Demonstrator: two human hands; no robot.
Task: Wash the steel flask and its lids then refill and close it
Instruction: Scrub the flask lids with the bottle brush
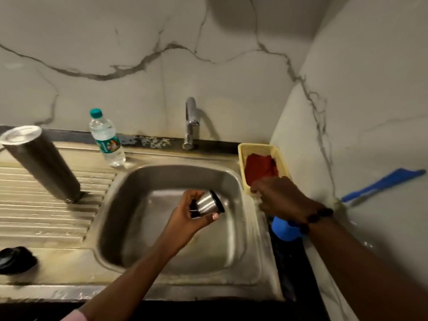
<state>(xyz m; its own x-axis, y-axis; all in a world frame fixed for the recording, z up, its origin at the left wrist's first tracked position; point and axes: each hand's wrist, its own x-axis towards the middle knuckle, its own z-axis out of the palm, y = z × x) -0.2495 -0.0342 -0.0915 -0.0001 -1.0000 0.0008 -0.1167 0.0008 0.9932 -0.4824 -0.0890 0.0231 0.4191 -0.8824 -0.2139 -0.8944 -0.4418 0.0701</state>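
Note:
The steel flask (44,163) stands upside down on the ribbed drainboard at the left. Over the sink basin (143,181), my left hand (192,216) grips the flask's steel cup lid (209,202), which is tilted with its black rim to the right. A black inner lid (16,259) lies on the drainboard's near left corner. My right hand (280,198) is at the near end of the yellow basket (261,148), knuckles up. Its fingertips are hidden, with something whitish just below them.
A chrome tap (191,122) rises behind the basin and no water is running. A clear water bottle (106,140) with a green cap stands at the back left. A red cloth (260,166) lies in the basket. A blue object (284,229) sits under my right wrist, and a blue-handled tool (382,181) lies on the right counter.

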